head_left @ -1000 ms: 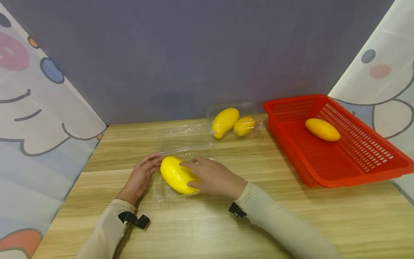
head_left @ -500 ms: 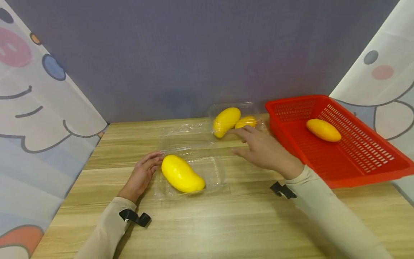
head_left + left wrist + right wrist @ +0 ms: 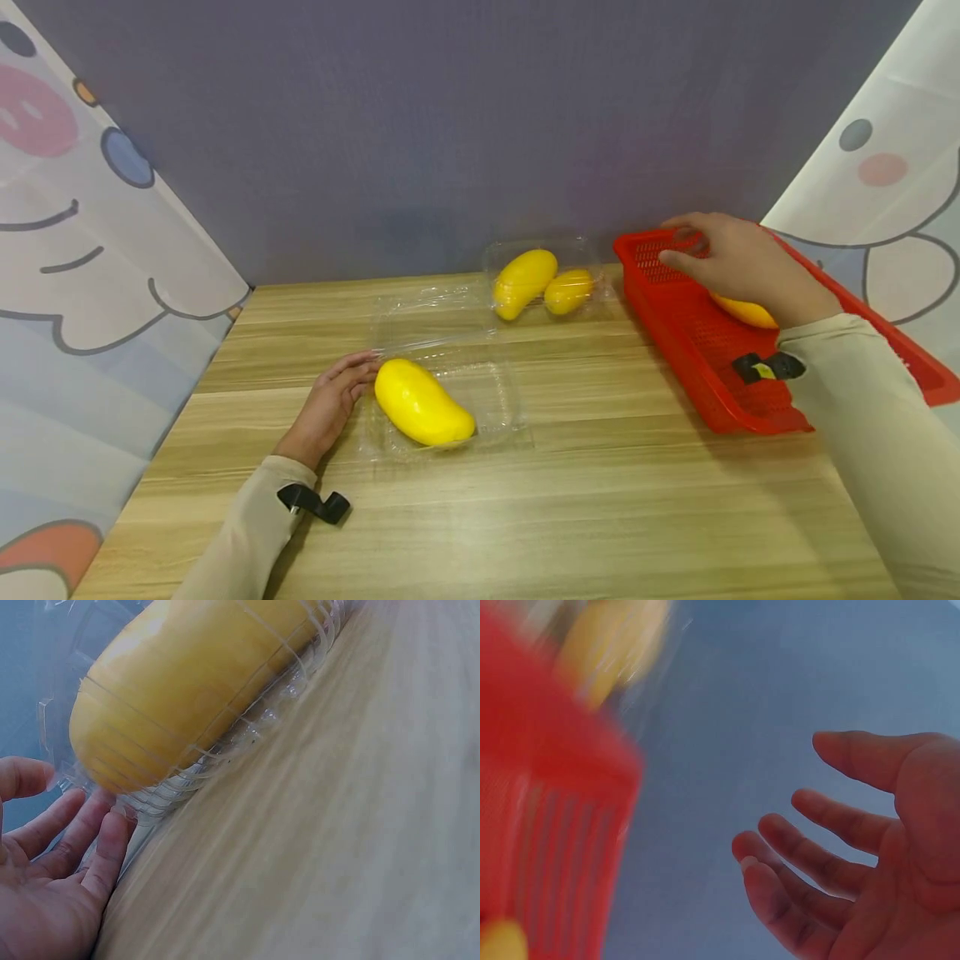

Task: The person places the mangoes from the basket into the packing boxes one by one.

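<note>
A large yellow mango [image 3: 422,404] lies in the left part of an opened clear plastic clamshell box [image 3: 491,400], its lid [image 3: 431,317] folded back away from me. My left hand [image 3: 335,400] rests on the table at the box's left side; in the left wrist view its fairly straight fingers [image 3: 75,832] touch the plastic wall. My right hand [image 3: 738,254] is over the far part of the red basket [image 3: 675,350], fingers loosely spread and holding nothing. Below it, partly hidden by hand and wrist, another yellow mango [image 3: 746,312] lies in the basket.
Behind and right of the opened box, a closed clear box [image 3: 600,279] stands near the grey back wall, with a larger mango [image 3: 525,283] and a smaller one [image 3: 568,292] inside. The basket occupies the table's right side. Printed cloth screens [image 3: 97,350] flank the table.
My right hand has let go of the mango in the opened box and moved right, past the closed box, to above the red basket. The left hand has stayed at the box's side.
</note>
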`<state>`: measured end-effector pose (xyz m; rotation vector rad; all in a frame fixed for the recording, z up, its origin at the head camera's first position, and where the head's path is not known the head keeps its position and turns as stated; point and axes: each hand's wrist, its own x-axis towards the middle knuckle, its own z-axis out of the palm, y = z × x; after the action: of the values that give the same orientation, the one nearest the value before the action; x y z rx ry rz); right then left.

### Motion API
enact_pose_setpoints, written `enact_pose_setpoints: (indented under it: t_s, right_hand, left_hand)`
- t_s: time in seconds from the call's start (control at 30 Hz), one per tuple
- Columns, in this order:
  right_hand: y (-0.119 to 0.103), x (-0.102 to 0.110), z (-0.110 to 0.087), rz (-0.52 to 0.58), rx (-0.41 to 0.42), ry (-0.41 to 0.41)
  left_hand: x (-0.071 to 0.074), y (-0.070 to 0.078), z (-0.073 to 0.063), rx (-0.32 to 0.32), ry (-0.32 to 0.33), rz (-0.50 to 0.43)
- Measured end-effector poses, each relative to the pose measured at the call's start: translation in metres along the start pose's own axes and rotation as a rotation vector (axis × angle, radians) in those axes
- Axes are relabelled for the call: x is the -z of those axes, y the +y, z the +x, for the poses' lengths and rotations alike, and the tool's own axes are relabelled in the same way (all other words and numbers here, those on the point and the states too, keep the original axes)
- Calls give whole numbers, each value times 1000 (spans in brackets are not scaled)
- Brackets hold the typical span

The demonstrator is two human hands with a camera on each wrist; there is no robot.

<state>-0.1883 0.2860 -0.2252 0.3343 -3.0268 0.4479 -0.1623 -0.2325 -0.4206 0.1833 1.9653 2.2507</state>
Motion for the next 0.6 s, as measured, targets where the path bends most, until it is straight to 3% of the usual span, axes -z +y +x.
enact_pose_setpoints:
  t_s: [0.27, 0.43, 0.6]
  right_hand:
    - [72, -7, 15, -89, -100, -108]
    - [112, -21, 16, -70, -164, -178]
    - [144, -38, 5, -28, -304, -220]
  left_hand:
    - [1, -1, -1, 4, -8, -5]
    - [2, -2, -1, -1, -1, -7]
    - [1, -2, -3, 9, -1, -1]
